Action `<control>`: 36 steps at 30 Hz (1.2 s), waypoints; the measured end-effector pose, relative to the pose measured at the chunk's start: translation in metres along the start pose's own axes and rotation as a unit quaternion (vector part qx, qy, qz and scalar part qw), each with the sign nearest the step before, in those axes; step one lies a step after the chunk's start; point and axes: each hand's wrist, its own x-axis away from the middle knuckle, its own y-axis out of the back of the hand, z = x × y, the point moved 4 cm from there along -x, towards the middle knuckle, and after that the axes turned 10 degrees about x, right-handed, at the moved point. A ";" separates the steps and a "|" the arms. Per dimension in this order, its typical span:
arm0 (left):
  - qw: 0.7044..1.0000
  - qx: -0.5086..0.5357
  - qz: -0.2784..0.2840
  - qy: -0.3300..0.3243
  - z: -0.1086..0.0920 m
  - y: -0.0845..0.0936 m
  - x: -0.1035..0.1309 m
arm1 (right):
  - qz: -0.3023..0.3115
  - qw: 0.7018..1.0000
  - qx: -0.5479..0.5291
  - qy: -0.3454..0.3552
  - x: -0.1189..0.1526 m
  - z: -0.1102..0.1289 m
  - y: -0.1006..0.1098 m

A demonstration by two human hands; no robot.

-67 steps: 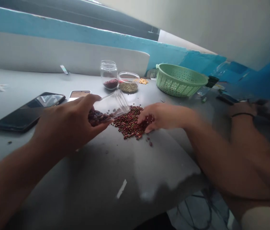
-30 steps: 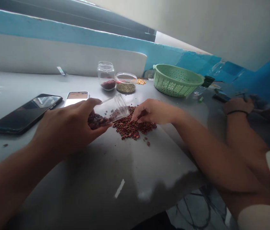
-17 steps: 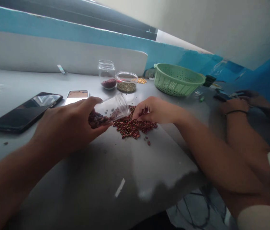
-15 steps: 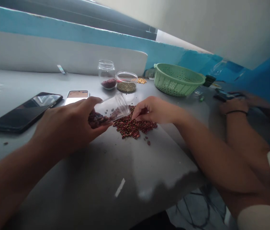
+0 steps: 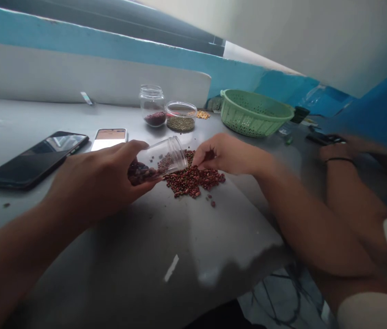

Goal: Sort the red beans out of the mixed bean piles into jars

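Observation:
My left hand [image 5: 111, 171] is wrapped round a clear jar [image 5: 159, 157], which lies tilted with its mouth to the right and dark red beans inside. Under and beside that mouth, a pile of mixed red and green beans [image 5: 190, 183] is spread on the grey table [image 5: 138, 265]. Over the pile's back right part is my right hand [image 5: 216, 155], its thumb and fingertips pinched together; whatever they hold is too small to make out. A few loose beans [image 5: 213, 204] lie in front of the pile.
Behind the pile stand an upright jar of red beans [image 5: 155, 109], a low tub of green beans [image 5: 180, 119], some yellow kernels [image 5: 203, 114] and a green basket [image 5: 255, 114]. Two phones [image 5: 32, 160] lie at left. Another person's hands [image 5: 337, 148] hold a dark object at right.
My right hand has shifted slightly to the right and up over the pile. The jar in my left hand has moved a little, its mouth slightly lower. The other person's hands have moved slightly.

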 end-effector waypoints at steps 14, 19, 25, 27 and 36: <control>1.000 -0.018 0.017 -0.005 -0.004 0.001 -0.002 | 0.114 0.980 0.156 -0.041 -0.001 0.000 -0.011; 0.998 -0.018 -0.031 -0.055 -0.002 0.001 0.000 | 0.104 0.981 0.162 -0.028 0.001 0.004 -0.012; 0.997 -0.026 -0.034 -0.063 -0.001 -0.002 0.000 | 0.080 0.991 0.103 -0.009 0.004 0.011 -0.009; 0.998 -0.033 -0.029 -0.052 0.000 -0.002 0.000 | 0.084 0.993 0.083 0.000 0.004 0.014 -0.010; 0.999 0.007 0.032 0.008 0.001 -0.001 -0.001 | 0.118 0.990 0.076 -0.002 0.001 0.009 -0.017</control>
